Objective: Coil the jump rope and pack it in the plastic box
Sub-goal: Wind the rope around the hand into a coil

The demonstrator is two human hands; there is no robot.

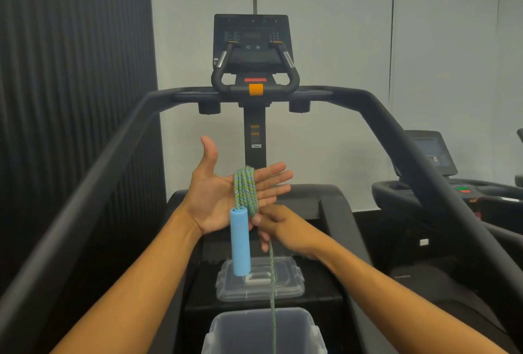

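My left hand [215,192] is held up flat, palm facing me, fingers together and thumb out. Several turns of the green-blue braided jump rope [245,189] are wound around its fingers. A light blue foam handle [240,242] hangs down from the coil below the palm. My right hand [278,229] is just under the left fingers, pinching the free strand, which runs straight down past the bottom edge. The clear plastic box [308,331] stands open on the treadmill belt at the bottom centre. Its clear lid [285,285] lies flat just beyond it.
I stand on a black treadmill with handrails [93,184] rising on both sides and a console [252,42] ahead. Another treadmill [441,184] is at the right. A dark ribbed wall panel [73,70] is at the left.
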